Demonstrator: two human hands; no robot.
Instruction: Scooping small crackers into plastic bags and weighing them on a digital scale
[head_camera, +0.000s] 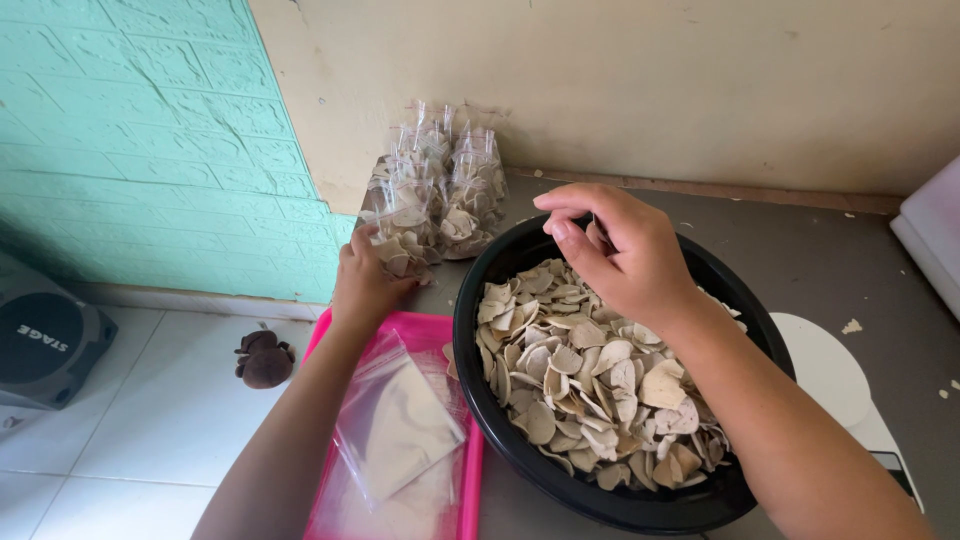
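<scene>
Pinching chips (590, 370) with my right hand (615, 255), left hand (362, 285) gripping a filled bag (400, 240); chips may crumble, spill past the bowl (480, 400).

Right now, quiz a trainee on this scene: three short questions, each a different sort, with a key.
1. True or false: the black bowl is empty.
2. Which hand rests on the filled clear bags: A left hand, B right hand?
3. Fill in: the empty clear bags lie on a ____ tray.

Key: 1 false, it holds pale crackers. 2 A. 3 pink.
</scene>
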